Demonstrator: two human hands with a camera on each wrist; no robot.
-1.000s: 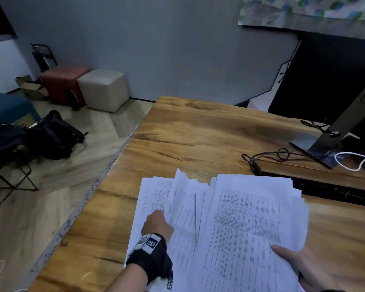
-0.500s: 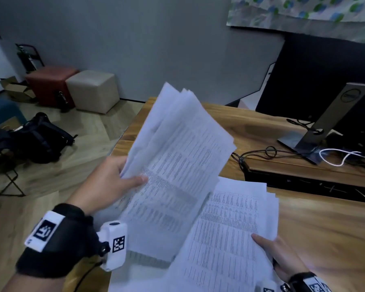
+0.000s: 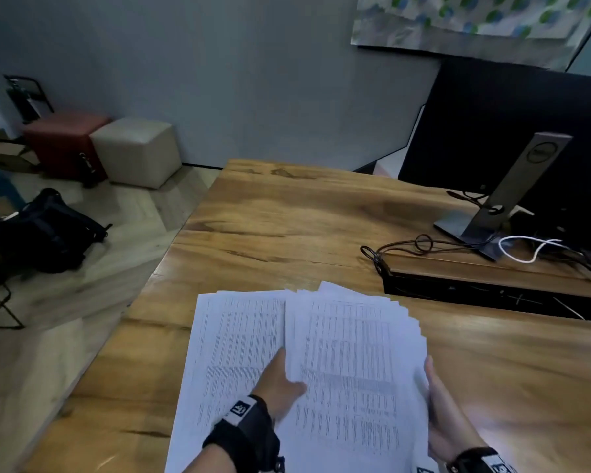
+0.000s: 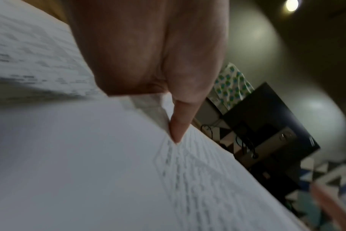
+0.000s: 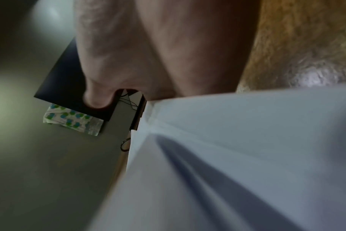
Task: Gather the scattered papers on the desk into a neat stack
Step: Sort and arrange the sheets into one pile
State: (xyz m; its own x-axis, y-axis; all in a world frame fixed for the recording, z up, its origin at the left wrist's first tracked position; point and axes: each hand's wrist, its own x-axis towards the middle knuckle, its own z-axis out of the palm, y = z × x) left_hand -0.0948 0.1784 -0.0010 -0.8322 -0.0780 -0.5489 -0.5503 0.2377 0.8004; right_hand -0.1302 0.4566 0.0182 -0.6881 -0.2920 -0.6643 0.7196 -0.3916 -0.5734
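Observation:
White printed papers lie on the wooden desk (image 3: 287, 227) in two overlapping lots: a fanned bundle (image 3: 352, 356) on the right and flat sheets (image 3: 236, 339) under it on the left. My left hand (image 3: 285, 373) pinches the bundle's left edge, with the thumb (image 4: 177, 131) on top and the fingers hidden beneath. Along the bundle's right edge lies my right hand (image 3: 432, 387), fingers straight. In the right wrist view its thumb (image 5: 95, 100) stands free of the paper (image 5: 237, 148), which hides the fingers.
A monitor on a grey stand (image 3: 512, 186) stands at the back right, with looped cables (image 3: 420, 244) and a raised wooden shelf (image 3: 485, 271) just beyond the papers. The desk's left edge drops to a floor with a black bag (image 3: 48, 230) and two cube stools (image 3: 137, 151).
My left hand has brought the bundle it held up in the air down flat onto the right-hand pile. My right hand has shifted to the pile's right edge.

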